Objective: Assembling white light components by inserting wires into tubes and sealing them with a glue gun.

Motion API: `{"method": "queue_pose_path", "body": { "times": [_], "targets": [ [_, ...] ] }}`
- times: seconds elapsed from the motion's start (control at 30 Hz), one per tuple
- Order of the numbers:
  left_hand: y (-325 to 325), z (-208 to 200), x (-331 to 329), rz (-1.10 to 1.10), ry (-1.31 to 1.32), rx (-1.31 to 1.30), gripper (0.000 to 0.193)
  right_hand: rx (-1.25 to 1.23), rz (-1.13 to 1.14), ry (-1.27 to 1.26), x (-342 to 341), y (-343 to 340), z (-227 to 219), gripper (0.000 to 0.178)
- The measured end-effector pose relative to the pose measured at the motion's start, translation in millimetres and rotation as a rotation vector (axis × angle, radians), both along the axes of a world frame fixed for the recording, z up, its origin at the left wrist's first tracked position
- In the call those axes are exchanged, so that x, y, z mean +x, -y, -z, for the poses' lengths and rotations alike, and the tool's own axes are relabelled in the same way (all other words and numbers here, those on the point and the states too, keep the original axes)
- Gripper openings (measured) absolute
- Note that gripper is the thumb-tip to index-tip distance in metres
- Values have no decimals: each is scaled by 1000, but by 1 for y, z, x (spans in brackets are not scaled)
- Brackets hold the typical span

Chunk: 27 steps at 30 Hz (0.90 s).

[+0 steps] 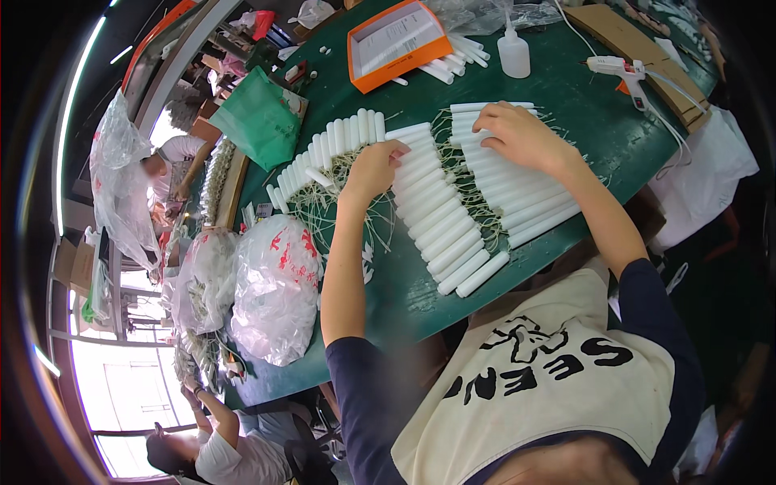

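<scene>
White tubes with thin pale wires lie side by side in rows on the green table. My left hand (373, 171) is at the left ends of the middle row of white tubes (436, 212), near its far end. Its fingers are curled together there; whether they pinch a tube or a wire I cannot tell. My right hand (524, 139) rests over the far part of the right row of white tubes (525, 194), fingers bent and apart. Tangled wires (469, 190) run between these two rows. A third, curved row of white tubes (331, 141) lies beyond my left hand.
An orange box (358, 77), loose white tubes (465, 56), a white squeeze bottle (514, 55) and a glue gun (618, 69) lie at the far side. A green bag (257, 117) and a stuffed clear plastic bag (275, 291) are leftward. Two people work at left.
</scene>
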<state>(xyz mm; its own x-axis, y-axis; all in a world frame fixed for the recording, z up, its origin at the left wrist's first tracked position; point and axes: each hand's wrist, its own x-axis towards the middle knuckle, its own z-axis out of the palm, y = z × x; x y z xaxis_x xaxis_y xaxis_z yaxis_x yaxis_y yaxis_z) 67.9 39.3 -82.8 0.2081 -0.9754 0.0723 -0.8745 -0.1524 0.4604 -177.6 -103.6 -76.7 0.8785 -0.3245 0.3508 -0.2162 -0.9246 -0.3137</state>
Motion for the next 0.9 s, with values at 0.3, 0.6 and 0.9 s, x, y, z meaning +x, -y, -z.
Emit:
{"method": "queue_pose_path", "body": {
  "times": [0.3, 0.6, 0.9],
  "targets": [
    [-8, -10, -5, -7, 105, -80, 24, 3, -43, 31, -7, 1, 0, 19],
    [-67, -11, 63, -805, 244, -361, 19, -55, -34, 207, -26, 3, -14, 14],
    [-64, 14, 91, -934, 138, 103, 65, -77, -35, 201, -25, -1, -11, 18]
  ]
}}
